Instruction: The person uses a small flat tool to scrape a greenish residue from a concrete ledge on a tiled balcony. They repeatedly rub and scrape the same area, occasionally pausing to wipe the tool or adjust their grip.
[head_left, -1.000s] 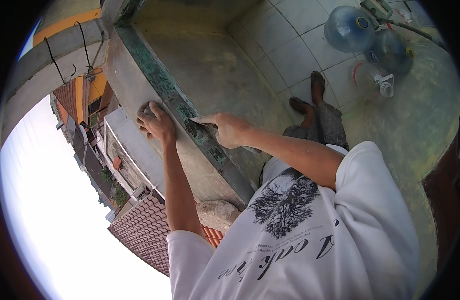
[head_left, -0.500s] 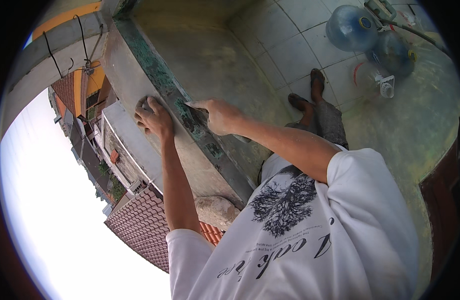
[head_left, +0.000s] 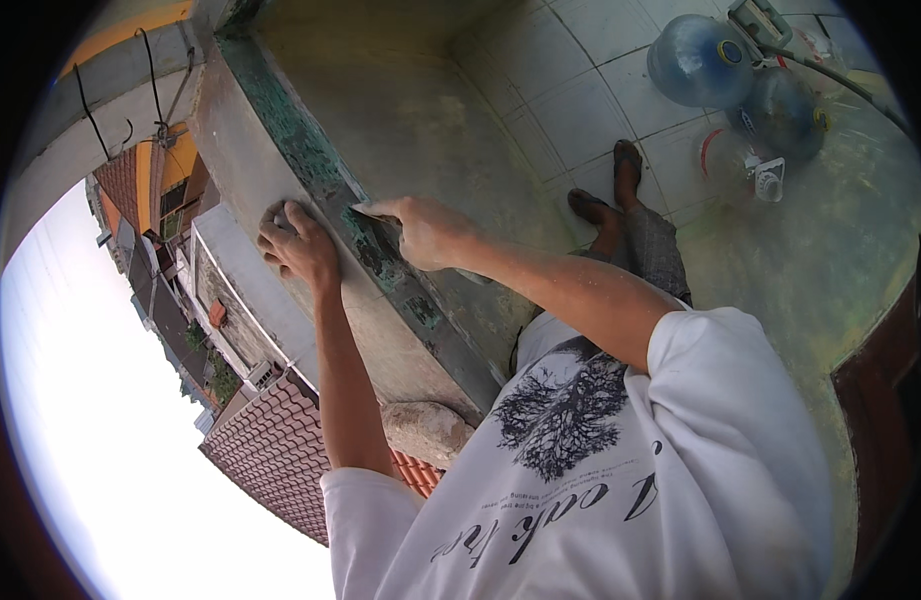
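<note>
My right hand [head_left: 432, 234] is closed round a thin-bladed scraper [head_left: 372, 210], the index finger stretched along it. The blade tip touches the top of a low wall [head_left: 435, 350], near patches of worn green paint [head_left: 280, 115]. Below my palm a bit of the handle shows; the rest is hidden in the hand. To its left, my left hand [head_left: 305, 250] rests on the wall's pale outer side with curled fingers. Something greyish shows between its thumb and fingers, too covered to name.
Large blue water bottles [head_left: 698, 62] and a clear plastic jug [head_left: 768, 180] stand on the tiled floor [head_left: 570, 105], right of my sandalled feet [head_left: 627, 165]. Bent metal rods [head_left: 152, 75] stick out at upper left. Beyond the wall lie tiled roofs [head_left: 270, 450], lower down.
The whole view has shifted slightly left. Both hands keep nearly the same places on the wall, the blade tip still at the green paint.
</note>
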Tool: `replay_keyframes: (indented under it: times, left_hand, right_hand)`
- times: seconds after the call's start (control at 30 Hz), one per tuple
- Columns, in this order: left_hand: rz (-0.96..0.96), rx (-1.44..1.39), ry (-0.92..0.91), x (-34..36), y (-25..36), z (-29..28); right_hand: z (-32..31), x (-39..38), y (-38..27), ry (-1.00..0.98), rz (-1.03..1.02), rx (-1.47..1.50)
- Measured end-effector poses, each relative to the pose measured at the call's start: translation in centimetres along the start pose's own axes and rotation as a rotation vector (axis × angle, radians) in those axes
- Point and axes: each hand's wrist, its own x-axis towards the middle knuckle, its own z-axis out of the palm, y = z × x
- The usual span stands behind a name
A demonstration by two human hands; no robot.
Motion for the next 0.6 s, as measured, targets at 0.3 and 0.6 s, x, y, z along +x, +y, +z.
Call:
replay_keyframes:
  times: [0.3, 0.6]
  left_hand:
    - [-0.007, 0.057, -0.048, -0.2, 0.2, -0.7]
    - [0.018, 0.003, -0.025, 0.5, -0.4, -0.1]
  right_hand:
    - [1.8, -1.4, 2.1, 0.136, -0.155, 0.086]
    - [3.4, -2.6, 2.9, 0.203, -0.231, 0.079]
